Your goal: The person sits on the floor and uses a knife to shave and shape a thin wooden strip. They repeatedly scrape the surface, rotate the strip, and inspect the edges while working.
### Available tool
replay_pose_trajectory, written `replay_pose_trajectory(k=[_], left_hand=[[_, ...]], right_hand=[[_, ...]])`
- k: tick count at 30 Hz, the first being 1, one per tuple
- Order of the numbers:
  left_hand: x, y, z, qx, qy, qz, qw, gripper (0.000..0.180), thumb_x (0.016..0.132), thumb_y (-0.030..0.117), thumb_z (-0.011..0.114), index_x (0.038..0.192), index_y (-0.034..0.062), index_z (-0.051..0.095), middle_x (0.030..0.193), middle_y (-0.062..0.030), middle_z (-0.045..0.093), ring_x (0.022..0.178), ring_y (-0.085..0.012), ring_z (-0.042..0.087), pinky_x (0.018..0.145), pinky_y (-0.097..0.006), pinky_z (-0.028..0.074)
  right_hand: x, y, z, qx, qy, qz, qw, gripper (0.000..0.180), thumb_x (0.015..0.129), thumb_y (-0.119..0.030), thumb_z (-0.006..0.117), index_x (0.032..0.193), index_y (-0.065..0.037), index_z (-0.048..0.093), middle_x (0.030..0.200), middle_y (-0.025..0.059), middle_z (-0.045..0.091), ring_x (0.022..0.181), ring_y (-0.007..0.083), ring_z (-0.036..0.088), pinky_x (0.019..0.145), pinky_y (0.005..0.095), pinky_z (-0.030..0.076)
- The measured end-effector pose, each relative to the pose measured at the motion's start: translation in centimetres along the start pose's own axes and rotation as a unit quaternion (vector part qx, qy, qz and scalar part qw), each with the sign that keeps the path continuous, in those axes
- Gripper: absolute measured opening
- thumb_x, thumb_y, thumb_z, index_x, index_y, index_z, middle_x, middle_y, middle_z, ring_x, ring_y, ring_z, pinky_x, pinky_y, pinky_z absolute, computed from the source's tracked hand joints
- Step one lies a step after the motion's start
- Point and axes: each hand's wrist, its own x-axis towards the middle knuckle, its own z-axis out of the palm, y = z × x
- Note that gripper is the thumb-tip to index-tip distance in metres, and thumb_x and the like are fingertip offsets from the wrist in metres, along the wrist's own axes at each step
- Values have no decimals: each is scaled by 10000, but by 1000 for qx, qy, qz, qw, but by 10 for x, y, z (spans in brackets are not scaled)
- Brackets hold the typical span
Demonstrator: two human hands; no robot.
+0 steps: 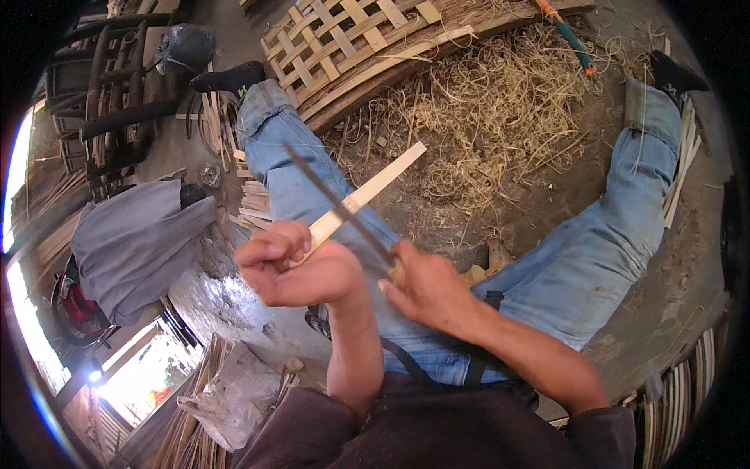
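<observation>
My left hand (291, 262) is closed round the lower end of a pale, flat bamboo strip (383, 181), which slants up and to the right over my left thigh. In my right hand (432, 287) is the handle of a long, narrow, dark-bladed knife (341, 209), its grip mostly hidden by my fingers. The blade crosses the strip about midway along, and its tip points up and to the left. Whether the edge touches the strip or only passes over it, I cannot tell.
Beyond my hands lies a woven lattice of strips (344, 35) on a wooden board (336, 113). Curly shavings (500, 109) heap between my legs. A tool with a green and orange handle (574, 43) rests at the far edge. Grey cloth (144, 242) drapes something at left.
</observation>
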Motion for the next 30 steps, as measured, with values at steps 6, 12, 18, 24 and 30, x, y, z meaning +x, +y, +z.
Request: replay_pose_trajectory(k=[6, 12, 18, 24, 30], left_hand=[[12, 7, 9, 65, 80, -57, 993, 323, 997, 284, 323, 732, 117, 404, 562, 14, 282, 459, -85, 250, 430, -215, 206], [15, 9, 15, 34, 64, -98, 993, 273, 950, 288, 421, 734, 126, 461, 588, 32, 319, 475, -82, 292, 448, -233, 242], [9, 20, 4, -90, -29, -148, 984, 252, 955, 321, 462, 883, 82, 497, 695, 7, 366, 585, -109, 352, 575, -259, 317], [5, 19, 2, -109, -41, -144, 983, 309, 963, 375, 490, 925, 69, 491, 731, -5, 342, 627, -120, 361, 597, -264, 322], [5, 21, -2, -74, -48, -137, 987, 282, 982, 341, 462, 914, 68, 481, 731, -5, 353, 630, -118, 364, 597, -264, 322]], right_hand=[[13, -3, -3, 16, -18, 33, 999, 344, 854, -190, 627, 1072, 45, 503, 785, 311, 637, 786, 494, 635, 721, 564, 503], [24, 10, -6, -3, -18, 78, 997, 383, 835, -177, 647, 1119, 47, 521, 768, 291, 640, 775, 482, 639, 730, 520, 509], [24, 9, -17, -13, -29, 85, 996, 380, 837, -185, 651, 1114, 39, 517, 765, 282, 639, 778, 475, 641, 715, 515, 511], [3, -28, -20, 25, -71, -27, 997, 319, 861, -167, 576, 1092, 41, 500, 787, 304, 641, 751, 483, 641, 701, 551, 518], [4, -8, -12, 47, -34, 46, 997, 383, 857, -186, 633, 1130, 49, 504, 761, 287, 638, 755, 473, 640, 694, 524, 508]])
